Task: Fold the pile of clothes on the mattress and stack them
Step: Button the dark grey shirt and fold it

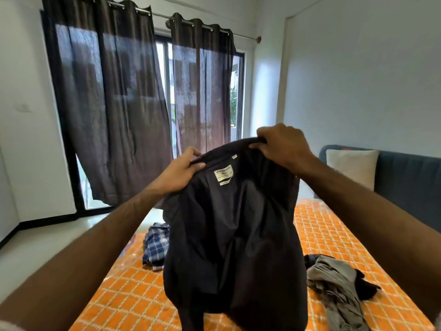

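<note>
Both forearms are bare to the frame's edge, and the left grip [181, 172] and right grip [284, 145] wear nothing.

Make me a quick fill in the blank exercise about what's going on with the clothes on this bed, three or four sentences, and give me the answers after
1. Both hands hold up a ____ shirt by its collar.
2. The left hand grips the collar; the right hand grips it ____ up.
3. The mattress cover is ____ with a white grid.
4. The checked blue garment lies to the ____ of the held shirt.

Missing words: black; higher; orange; left
</note>
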